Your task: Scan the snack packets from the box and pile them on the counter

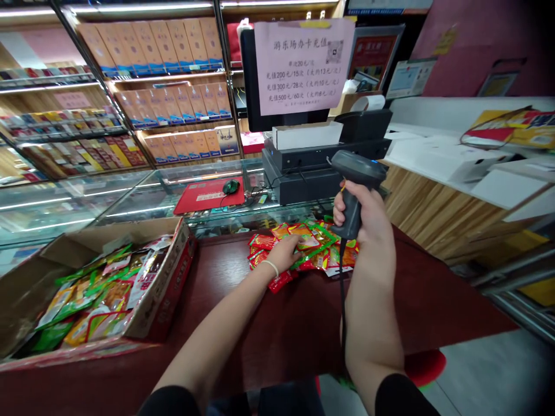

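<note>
My right hand (368, 211) is wrapped round the handle of a dark grey barcode scanner (358, 167), held up above the counter. Its head points to the left, and a black cable hangs from the grip. My left hand (284, 253), with a pale band at the wrist, is closed at a snack packet (303, 236) in a loose pile. Its fingertips are partly hidden among the packets. The pile of red, green and orange snack packets (323, 257) lies on the dark red counter (277, 323), below the scanner.
An open cardboard box (173, 277) of snack packets stands at left. Behind the counter are a red mat (191, 199), a mouse (231, 186), a black cash drawer (299, 188) and a monitor with a pink sign (303, 66). White boxes (446, 159) stand at right.
</note>
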